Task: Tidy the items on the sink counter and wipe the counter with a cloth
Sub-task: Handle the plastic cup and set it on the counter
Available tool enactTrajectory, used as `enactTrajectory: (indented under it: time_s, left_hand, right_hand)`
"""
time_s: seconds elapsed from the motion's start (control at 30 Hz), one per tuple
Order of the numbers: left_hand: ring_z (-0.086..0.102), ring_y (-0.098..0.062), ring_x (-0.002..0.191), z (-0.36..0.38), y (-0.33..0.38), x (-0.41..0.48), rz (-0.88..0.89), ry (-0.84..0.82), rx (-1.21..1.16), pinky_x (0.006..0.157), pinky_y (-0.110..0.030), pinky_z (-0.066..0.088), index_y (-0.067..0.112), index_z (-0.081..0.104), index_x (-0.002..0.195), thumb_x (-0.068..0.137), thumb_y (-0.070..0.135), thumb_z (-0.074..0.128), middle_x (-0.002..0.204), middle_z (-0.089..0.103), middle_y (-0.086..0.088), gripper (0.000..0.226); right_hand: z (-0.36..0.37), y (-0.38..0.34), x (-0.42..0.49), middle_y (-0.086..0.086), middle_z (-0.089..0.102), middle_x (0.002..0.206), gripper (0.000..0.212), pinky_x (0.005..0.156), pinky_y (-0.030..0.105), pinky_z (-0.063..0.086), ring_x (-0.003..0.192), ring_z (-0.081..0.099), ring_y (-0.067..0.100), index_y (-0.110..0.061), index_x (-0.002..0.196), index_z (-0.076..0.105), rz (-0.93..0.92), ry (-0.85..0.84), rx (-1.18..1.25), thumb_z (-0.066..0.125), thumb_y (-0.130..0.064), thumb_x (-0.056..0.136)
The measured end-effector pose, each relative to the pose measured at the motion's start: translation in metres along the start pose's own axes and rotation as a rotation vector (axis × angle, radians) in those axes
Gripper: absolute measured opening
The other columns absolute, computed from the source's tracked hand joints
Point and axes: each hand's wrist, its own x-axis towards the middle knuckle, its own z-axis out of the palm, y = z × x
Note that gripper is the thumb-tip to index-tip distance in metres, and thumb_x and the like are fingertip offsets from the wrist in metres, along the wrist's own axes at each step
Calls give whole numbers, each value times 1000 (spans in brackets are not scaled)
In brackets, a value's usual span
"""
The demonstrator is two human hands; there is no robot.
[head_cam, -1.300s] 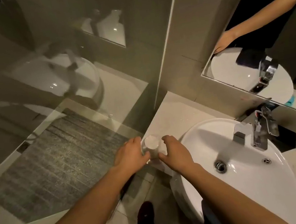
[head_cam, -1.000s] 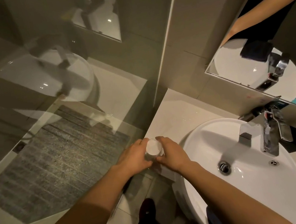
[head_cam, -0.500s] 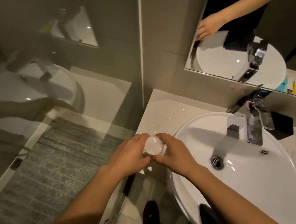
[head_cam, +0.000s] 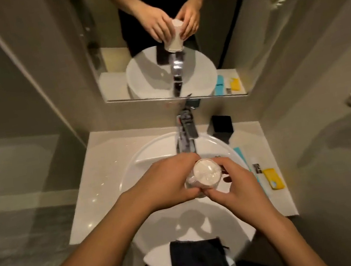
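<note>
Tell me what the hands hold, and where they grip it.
A clear cup, above the sink; left hand and right hand grip its sides.

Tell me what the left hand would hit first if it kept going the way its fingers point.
The left hand points right, already against the glass it holds; beyond that, the right hand. Depth looks shared, though one view can't confirm.
</note>
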Motion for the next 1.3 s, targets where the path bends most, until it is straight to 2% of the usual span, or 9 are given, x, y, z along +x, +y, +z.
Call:
enactTrajectory:
  time_s: [0.2,0.33,0.47,0.67,0.83,0.97,1.03,1.13,1.3]
  left_hand:
    - [62,-19,104,31,64,91,155,-81,30,82,-42,54,35,49,121,79,56,68,118,65,8,50]
    - [61,-19,100,50,89,151,192,-114,6,80,-40,53,33,51,119,77,53,70,114,65,7,50]
    - [61,-12,103,65,91,207,165,-123,-92,87,-39,54,34,54,123,76,55,75,119,66,11,56]
    - [62,-14,101,90,64,282,70,-103,-121,87,-41,54,31,55,123,76,48,80,116,68,8,56]
    - [62,-20,104,113,36,333,-12,-108,-184,89,-37,51,24,57,120,78,35,84,117,67,0,52]
    - [63,-24,110,137,25,361,-74,-80,-261,97,-44,51,17,58,126,77,24,86,121,68,-6,57]
    - [63,-25,111,151,22,372,-103,-70,-297,98,-42,51,17,58,125,78,21,85,121,68,-6,54]
    - [63,-27,112,167,18,385,-137,-99,-313,95,-36,49,15,57,125,79,19,84,122,68,-8,53]
    - [63,-25,106,175,8,410,-137,-177,-278,83,-28,44,11,61,121,72,23,91,117,69,-8,58]
  right_hand:
    - [-87,52,-11,-32,65,107,51,77,12,47,100,62,-2,-46,114,58,145,103,-22,85,-30,74]
    - [-134,88,1,-28,68,107,55,78,12,49,100,63,-5,-41,118,60,212,137,-20,89,-31,72]
    - [-159,121,30,-26,68,110,54,83,19,50,103,61,-9,-41,118,59,281,196,28,88,-31,75]
    - [-152,171,95,-15,66,122,49,91,39,60,109,64,9,-38,128,57,387,250,115,79,-26,87]
    - [-133,211,144,-31,62,110,46,79,11,47,104,60,-8,-45,122,55,362,293,183,75,-19,90]
    - [-120,241,165,-27,62,115,49,79,5,47,108,59,-13,-38,130,56,363,364,216,70,-11,92]
    - [-115,254,170,-18,64,123,49,89,10,50,110,59,-12,-31,135,56,366,387,234,68,-7,93]
    - [-110,270,176,-4,63,133,51,103,31,52,118,61,7,-22,140,55,402,396,239,66,-5,94]
    - [-100,290,186,-1,66,131,51,106,39,51,120,62,12,-21,138,56,431,438,260,69,-4,92]
